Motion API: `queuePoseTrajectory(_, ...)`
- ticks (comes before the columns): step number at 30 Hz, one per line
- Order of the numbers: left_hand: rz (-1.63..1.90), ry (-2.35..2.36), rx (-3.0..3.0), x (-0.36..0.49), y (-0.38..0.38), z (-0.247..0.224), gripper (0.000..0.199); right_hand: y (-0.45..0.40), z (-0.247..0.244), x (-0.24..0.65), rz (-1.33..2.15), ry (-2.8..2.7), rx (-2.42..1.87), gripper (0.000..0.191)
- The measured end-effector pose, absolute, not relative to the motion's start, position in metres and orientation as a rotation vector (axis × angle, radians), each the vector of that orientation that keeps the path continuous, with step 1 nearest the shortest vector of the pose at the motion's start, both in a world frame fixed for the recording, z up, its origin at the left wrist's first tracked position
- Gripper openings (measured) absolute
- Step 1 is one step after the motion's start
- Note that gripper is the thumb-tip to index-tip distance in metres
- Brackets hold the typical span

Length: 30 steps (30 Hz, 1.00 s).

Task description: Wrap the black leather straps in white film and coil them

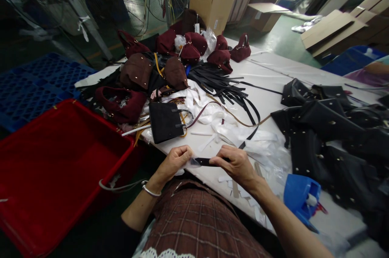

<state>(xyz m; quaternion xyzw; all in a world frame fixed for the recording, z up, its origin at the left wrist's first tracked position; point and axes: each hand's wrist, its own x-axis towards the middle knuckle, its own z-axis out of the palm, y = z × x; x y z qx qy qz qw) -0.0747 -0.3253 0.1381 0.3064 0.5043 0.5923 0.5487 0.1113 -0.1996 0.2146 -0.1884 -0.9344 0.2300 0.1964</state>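
Near the table's front edge, my right hand (232, 163) pinches a black strap (203, 161) between thumb and fingers. The strap's end points left, toward my left hand (178, 160). My left hand is closed on a piece of clear plastic (192, 163) that reaches the strap's end. Just beyond my left hand stands a small black bag (165, 122) with handles on its right side. White plastic strips (258, 142) lie behind my right hand.
A red bin (60, 169) is at the left. Dark red and brown bags (136, 71) and black straps (215, 79) cover the far side of the white table (267, 67). Black bags (325, 128) and a blue tape dispenser (300, 197) are at the right. A person's arm (377, 67) shows far right.
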Motion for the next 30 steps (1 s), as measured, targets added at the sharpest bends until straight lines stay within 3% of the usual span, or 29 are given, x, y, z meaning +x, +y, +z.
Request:
queuePoseTrajectory(6,1.257,1.585,1.265,-0.066,-0.318,0.151,0.029,-0.205,0.198,0.095,0.302,-2.873,-0.695,0.043)
queuePoseTrajectory(16,1.056,2.064,1.641,-0.048,-0.3,0.131,0.021,-0.204,0.183,0.077,0.283,-2.896,-0.75,0.027)
queuePoseTrajectory(25,1.399,1.872,1.163,-0.051,-0.293,0.129,0.019,-0.182,0.2,0.081,0.517,-2.791,-0.894,0.036)
queuePoseTrajectory(30,1.463,1.832,0.958,-0.069,-0.308,0.111,0.028,-0.131,0.223,0.115,0.199,-2.7,-1.037,0.033)
